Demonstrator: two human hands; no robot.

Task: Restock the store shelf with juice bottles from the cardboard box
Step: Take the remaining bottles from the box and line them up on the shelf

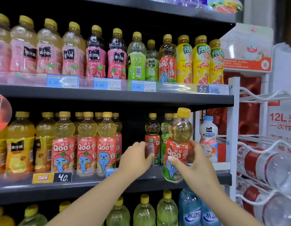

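Right hand (193,162) grips a juice bottle (177,144) round its red label, thumb across the front, other fingers curled round the far side; the bottle has a yellow cap and pale yellow juice, tilts slightly, and is held in front of the right end of the middle shelf (92,186), its base just past the shelf's front edge. Left hand (136,158) reaches onto the same shelf and holds a standing red-label bottle (152,139), fingers wrapped round its left side, thumb not clearly seen. A green-label bottle (164,139) stands just beside it, partly hidden by the held bottle. A gap separates these from a row of three matching red-label bottles (87,144) further left. Upper shelf (109,95) carries pink, green and yellow bottles above blue price tags (62,81). White wire rack (263,144) with large water jugs stands at right.
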